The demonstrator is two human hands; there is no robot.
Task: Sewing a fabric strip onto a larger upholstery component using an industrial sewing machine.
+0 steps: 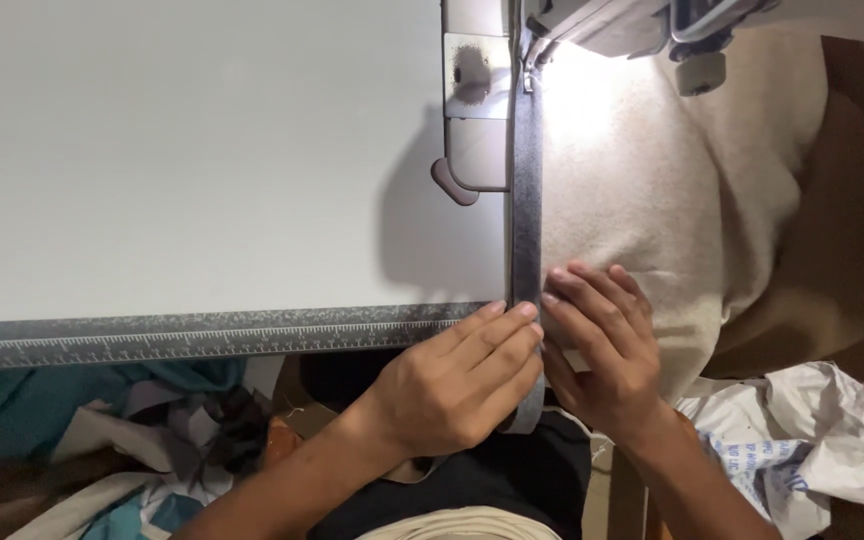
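A dark grey strip of tape runs down the edge of a cream fleece fabric toward the sewing machine's presser foot at the top. My left hand pinches the strip's lower end at the table's front edge, fingers curled over it. My right hand lies beside it on the fleece, fingertips pressing the fabric's edge against the strip. Both hands touch at the fingertips.
The white sewing table has a grey ruler band along its front edge. A metal needle plate sits left of the strip. Fabric scraps pile lower left; a white printed sack lies lower right.
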